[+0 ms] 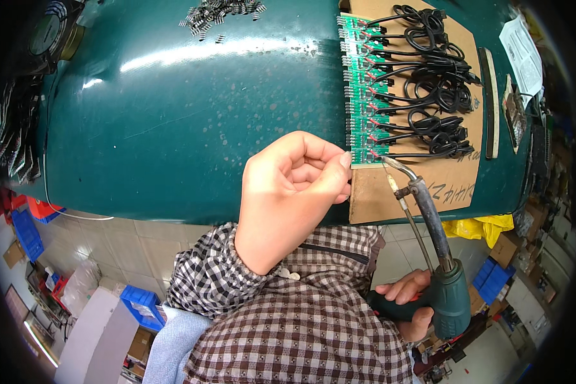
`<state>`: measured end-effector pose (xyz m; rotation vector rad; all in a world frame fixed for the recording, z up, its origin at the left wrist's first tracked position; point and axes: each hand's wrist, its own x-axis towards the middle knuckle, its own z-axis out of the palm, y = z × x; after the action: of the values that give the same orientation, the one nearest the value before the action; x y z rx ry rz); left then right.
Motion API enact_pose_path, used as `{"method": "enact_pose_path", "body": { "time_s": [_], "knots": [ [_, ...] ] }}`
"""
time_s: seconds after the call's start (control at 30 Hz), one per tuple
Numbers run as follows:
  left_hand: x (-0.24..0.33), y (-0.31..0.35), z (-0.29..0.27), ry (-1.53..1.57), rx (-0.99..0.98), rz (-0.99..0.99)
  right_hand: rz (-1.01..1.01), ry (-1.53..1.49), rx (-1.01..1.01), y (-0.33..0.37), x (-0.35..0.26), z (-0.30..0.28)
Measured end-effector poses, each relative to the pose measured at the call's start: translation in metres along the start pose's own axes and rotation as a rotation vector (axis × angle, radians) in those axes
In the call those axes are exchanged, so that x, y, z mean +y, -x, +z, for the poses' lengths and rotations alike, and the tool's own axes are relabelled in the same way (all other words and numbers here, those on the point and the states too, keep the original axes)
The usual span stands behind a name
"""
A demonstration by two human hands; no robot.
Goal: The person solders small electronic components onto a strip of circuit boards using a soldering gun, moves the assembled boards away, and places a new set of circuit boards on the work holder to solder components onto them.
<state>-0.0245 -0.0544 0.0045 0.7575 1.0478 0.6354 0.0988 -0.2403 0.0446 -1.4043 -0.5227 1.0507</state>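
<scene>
My right hand [408, 293] grips the green handle of a soldering gun [451, 301] with a solder feed tube alongside its barrel. Its tip meets the lower end of a row of small green circuit boards [368, 96], by the red and black wires there. Thumb and fingers of my left hand [294, 185] are pinched together at the left edge of the lowest board; whatever lies between them is hidden. Each board has metal pins on its left side and joins a coiled black cable [438, 93] on its right. Boards and cables lie on a brown cardboard sheet [381, 198].
Small black pinned parts [221, 16] are heaped at the far side of the green table mat [173, 141]. A dark strip [488, 102] and a white paper [521, 54] lie right of the cardboard. At far left stand a round fan [48, 32] and stacked dark strips [16, 128].
</scene>
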Motion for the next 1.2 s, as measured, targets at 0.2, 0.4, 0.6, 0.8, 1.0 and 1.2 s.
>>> {"method": "enact_pose_path", "body": {
  "time_s": [0.2, 0.4, 0.6, 0.8, 1.0, 1.2],
  "knots": [
    [-0.001, 0.000, 0.001, -0.009, 0.006, -0.001, 0.232, -0.028, 0.015, -0.005, -0.012, 0.000],
    [-0.001, 0.001, 0.002, -0.008, 0.013, 0.004, 0.262, -0.135, 0.006, -0.007, -0.008, -0.002],
    [0.001, 0.000, 0.001, -0.029, 0.020, 0.001, 0.236, -0.108, -0.018, -0.015, -0.010, -0.003],
    [0.001, 0.002, -0.005, 0.020, -0.017, 0.005, -0.107, -0.005, -0.102, -0.024, 0.002, -0.009],
    [0.004, 0.005, -0.006, 0.045, 0.028, -0.003, -0.174, -0.398, 0.047, -0.043, -0.003, -0.030],
    [0.004, 0.003, 0.001, -0.011, 0.081, 0.007, -0.197, -0.421, -0.036, -0.049, 0.004, -0.050]
  ]
}}
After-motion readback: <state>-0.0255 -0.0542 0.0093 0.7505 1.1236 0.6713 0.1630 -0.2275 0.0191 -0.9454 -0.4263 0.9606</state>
